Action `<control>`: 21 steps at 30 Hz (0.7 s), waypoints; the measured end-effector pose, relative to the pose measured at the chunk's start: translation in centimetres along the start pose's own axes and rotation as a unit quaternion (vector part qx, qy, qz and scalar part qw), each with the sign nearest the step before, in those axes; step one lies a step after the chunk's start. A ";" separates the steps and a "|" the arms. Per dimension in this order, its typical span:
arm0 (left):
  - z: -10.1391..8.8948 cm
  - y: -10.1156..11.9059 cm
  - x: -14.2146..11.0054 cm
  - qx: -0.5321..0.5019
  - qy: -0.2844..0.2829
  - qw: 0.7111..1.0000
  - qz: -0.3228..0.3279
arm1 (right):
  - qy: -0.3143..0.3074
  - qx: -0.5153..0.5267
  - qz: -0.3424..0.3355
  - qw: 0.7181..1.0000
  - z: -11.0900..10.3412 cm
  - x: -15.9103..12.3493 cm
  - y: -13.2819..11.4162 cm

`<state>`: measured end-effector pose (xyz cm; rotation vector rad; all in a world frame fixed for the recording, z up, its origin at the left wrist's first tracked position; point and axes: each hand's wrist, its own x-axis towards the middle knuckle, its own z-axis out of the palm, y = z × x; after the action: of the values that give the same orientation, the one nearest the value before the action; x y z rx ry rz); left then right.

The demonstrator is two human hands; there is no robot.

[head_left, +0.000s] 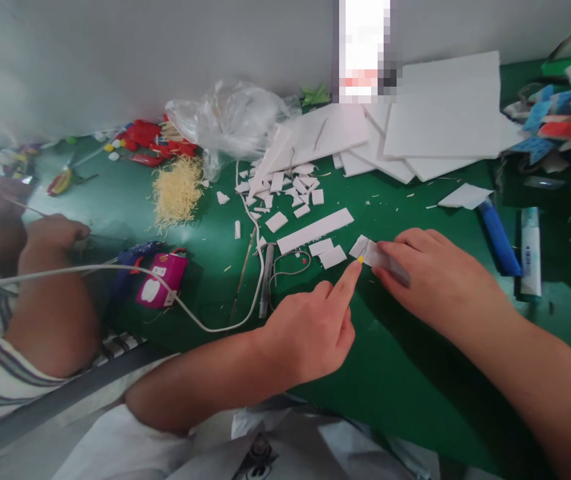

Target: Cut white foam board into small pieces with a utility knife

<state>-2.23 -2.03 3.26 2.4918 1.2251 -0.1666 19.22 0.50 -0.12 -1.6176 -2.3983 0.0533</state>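
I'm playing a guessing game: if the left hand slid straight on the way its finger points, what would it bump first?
Probably the small white piece in the right hand. A tiny yellow bit shows at the pointing finger of the left hand, right by the piece; whether it touches is unclear.

The person's white top (325,453) carries a dark printed figure (259,457) on its front.

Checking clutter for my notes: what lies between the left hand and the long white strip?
In the head view, small white pieces and a thin grey cord lie between the left hand and the strip, on the green table.
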 end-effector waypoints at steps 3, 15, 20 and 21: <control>-0.4 0.4 0.2 -0.002 -0.016 1.000 -0.010 | -0.005 0.001 0.002 1.000 -0.1 0.1 0.0; -1.3 1.1 0.2 0.059 -0.076 0.995 -0.038 | 0.032 -0.029 0.016 0.999 0.6 -0.2 -1.1; -1.9 1.8 0.1 0.079 -0.132 0.986 -0.060 | 0.046 -0.052 0.015 0.998 0.6 -0.4 -1.4; -2.0 1.9 0.0 0.082 -0.138 0.985 -0.063 | 0.046 -0.052 0.007 0.998 0.5 -0.4 -1.3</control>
<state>-0.78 -2.36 5.58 2.4213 1.2953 -0.6470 18.03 -0.28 -0.46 -1.6427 -2.3563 -0.1437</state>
